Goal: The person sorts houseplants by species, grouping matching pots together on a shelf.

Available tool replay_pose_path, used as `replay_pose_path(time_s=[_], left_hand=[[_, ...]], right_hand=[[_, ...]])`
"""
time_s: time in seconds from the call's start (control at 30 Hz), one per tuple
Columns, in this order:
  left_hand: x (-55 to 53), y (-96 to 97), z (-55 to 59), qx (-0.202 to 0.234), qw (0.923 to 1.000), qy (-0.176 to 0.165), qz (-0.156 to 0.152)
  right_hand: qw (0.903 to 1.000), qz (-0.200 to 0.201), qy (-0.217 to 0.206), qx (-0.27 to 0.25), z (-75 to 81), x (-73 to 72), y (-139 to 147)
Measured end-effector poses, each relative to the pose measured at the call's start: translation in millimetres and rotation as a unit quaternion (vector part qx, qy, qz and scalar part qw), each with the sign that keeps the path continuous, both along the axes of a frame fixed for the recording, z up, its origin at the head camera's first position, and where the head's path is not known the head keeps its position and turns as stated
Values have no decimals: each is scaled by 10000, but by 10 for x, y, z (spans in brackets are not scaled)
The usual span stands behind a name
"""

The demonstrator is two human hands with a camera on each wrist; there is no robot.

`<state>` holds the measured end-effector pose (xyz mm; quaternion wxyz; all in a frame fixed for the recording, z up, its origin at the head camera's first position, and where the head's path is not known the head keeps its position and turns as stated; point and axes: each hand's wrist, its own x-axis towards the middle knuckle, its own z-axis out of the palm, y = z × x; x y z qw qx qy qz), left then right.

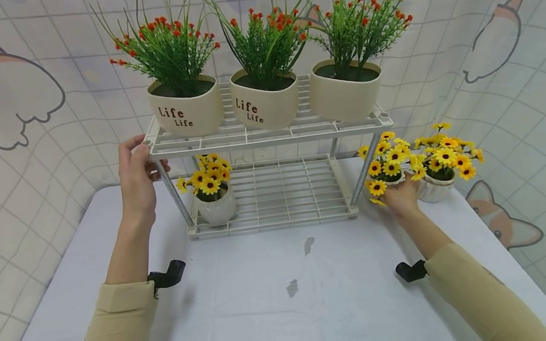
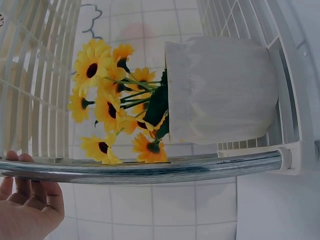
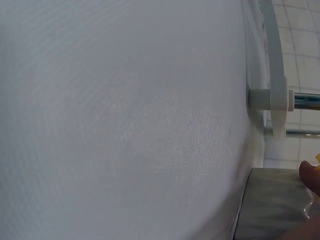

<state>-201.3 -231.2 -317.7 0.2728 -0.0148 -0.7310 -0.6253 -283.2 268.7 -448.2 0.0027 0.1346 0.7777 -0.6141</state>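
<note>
A white two-tier wire rack (image 1: 284, 191) stands on the table. My left hand (image 1: 138, 180) grips its upper left corner; in the left wrist view the fingers (image 2: 37, 192) of that hand curl behind the metal post (image 2: 150, 171). On the lower shelf, at the left, sits a white pot of yellow flowers (image 1: 216, 209). Right of the rack, my right hand (image 1: 402, 198) holds a second pot of yellow flowers (image 1: 390, 168), low by the table. The right wrist view shows its pale pot (image 3: 270, 205) with the thumb (image 3: 311, 177) at the rim. A third flower pot (image 1: 435, 188) stands beside it.
Along the top shelf stand three cream planters with red flowers: left planter (image 1: 187, 110), middle planter (image 1: 265, 101), right planter (image 1: 345, 92). A white cloth covers the table (image 1: 263, 308). Behind hangs a tile-patterned curtain (image 1: 82, 99).
</note>
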Motion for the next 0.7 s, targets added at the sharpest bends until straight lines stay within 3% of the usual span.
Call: replay_pose_path(time_s=[0.13, 0.3, 0.53, 0.7], left_hand=[[4, -6, 0, -24, 10000, 46, -5], [-3, -11, -2, -28, 10000, 45, -45], [-11, -16, -6, -9, 10000, 49, -30], [-14, -23, -13, -60, 10000, 54, -38]], right_hand=[[9994, -259, 133, 199, -9, -40, -61], [9991, -336, -119, 234, -6, -70, -58], [9889, -96, -350, 1438, -21, -92, 48], [9841, -13, -349, 1744, -12, -60, 78]])
